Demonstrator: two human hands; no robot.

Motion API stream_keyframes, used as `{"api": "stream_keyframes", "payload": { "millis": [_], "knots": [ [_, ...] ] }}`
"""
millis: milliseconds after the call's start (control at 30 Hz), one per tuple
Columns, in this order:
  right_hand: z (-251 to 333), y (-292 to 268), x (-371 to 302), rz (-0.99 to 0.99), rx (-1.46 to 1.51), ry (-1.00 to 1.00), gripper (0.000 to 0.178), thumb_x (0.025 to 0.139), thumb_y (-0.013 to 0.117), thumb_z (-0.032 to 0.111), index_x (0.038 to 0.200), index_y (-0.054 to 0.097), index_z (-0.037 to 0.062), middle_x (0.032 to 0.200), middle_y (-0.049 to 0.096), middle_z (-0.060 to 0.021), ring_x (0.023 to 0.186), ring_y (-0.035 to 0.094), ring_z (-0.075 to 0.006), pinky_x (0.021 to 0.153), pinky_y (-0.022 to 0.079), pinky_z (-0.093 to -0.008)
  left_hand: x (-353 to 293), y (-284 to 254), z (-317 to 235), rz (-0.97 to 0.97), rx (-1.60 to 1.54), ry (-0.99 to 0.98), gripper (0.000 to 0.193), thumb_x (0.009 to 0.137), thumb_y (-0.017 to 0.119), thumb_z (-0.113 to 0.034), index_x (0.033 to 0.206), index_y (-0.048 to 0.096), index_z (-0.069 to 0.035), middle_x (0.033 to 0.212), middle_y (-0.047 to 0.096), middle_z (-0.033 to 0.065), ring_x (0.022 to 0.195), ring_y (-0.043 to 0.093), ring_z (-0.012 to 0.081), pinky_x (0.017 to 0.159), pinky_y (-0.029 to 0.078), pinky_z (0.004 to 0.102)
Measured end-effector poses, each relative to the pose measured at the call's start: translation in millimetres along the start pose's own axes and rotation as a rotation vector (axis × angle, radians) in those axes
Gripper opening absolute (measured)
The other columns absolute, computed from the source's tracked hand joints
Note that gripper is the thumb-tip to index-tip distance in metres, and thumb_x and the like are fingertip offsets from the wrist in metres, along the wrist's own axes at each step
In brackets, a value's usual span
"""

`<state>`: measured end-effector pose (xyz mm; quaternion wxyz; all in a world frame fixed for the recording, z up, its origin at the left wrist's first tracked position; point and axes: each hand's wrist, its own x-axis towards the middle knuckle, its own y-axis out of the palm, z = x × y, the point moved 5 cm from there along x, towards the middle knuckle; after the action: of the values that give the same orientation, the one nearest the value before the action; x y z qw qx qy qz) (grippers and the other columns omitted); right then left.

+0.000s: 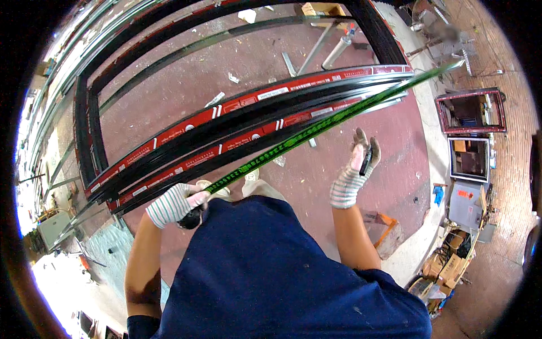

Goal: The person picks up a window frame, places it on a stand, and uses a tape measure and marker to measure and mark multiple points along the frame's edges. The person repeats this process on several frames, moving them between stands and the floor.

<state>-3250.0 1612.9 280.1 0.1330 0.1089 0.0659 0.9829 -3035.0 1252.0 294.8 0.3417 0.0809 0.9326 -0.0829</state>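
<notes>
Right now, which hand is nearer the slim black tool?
Right: the right hand holds the slim black tool; the left hand is off to its left, gripping the green measuring tape.

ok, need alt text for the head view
A gloved left hand holds a tape measure, its green blade stretched toward the upper right, passing in view across the near side of a black frame with red strips. The gloved right hand holds a small black pen-like object over a reddish floor.
</notes>
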Motion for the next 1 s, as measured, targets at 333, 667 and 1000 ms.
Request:
{"api": "stream_keyframes", "payload": {
  "millis": [333,667,1000],
  "knots": [
    [92.3,150.7,-124.9,1.001,0.02,0.71,0.067,0.091,0.072,0.023,0.143,0.032,0.0091,0.14,0.047,-0.0162,0.125,0.053,-0.0292,0.1,0.047,-0.0397,-6.6,25.7,-102.7,-0.43,-0.451,0.571,0.022,0.104,0.049,-0.021,0.101,0.062,-0.003,0.096,0.065,0.0044,0.091,0.06,0.013,0.084,0.049,0.0292],
    [58.0,140.4,-113.3,1.373,-0.282,0.802,0.055,0.08,0.08,0.013,0.122,0.046,0.0088,0.099,0.061,-0.0063,0.076,0.059,-0.0134,0.058,0.052,-0.0276,-63.1,-35.1,-74.1,-0.916,-0.83,0.729,0.03,0.106,0.048,-0.024,0.094,0.067,-0.004,0.089,0.068,0.0053,0.085,0.062,0.0149,0.081,0.05,0.0305],
    [7.4,56.0,5.4,1.484,-0.951,0.202,0.036,0.075,0.076,0.016,0.103,0.055,0.0044,0.076,0.064,-0.0083,0.07,0.061,-0.0152,0.068,0.052,-0.0323,-115.2,-73.5,162.9,-1.367,-1.218,0.258,0.042,0.101,0.053,-0.045,0.088,0.067,-0.007,0.076,0.07,0.0087,0.047,0.055,0.0134,0.042,0.043,0.0265]
  ]
}}
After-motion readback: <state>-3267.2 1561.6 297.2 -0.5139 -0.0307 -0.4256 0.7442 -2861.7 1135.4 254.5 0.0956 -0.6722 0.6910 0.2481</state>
